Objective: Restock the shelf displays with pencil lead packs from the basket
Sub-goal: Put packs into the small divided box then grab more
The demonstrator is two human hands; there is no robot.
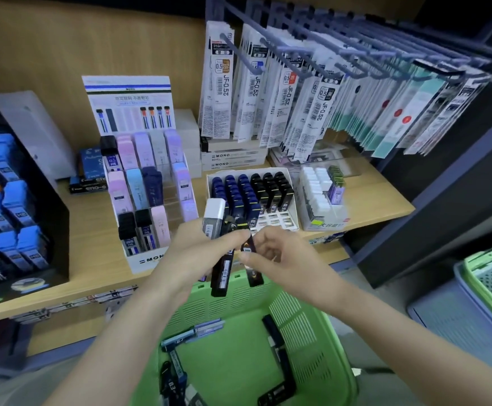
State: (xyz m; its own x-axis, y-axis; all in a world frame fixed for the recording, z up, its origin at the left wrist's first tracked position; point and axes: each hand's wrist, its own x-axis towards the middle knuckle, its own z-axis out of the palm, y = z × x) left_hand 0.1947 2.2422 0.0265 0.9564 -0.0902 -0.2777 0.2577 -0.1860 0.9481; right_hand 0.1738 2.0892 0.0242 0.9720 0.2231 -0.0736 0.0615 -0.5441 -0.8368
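Observation:
My left hand grips a bunch of lead packs, one with a white cap and the others black, above the green basket. My right hand pinches a single black lead pack right beside that bunch. More dark and blue packs lie on the basket floor. Just behind my hands on the wooden shelf stands a white tray of blue and black packs. A stepped Mono display with pastel and black packs is to its left.
A black display of blue packs fills the shelf's left end. Refill packets hang on hooks at the upper right. A clear box of white packs stands right of the tray. Another green basket in a grey one sits at the right.

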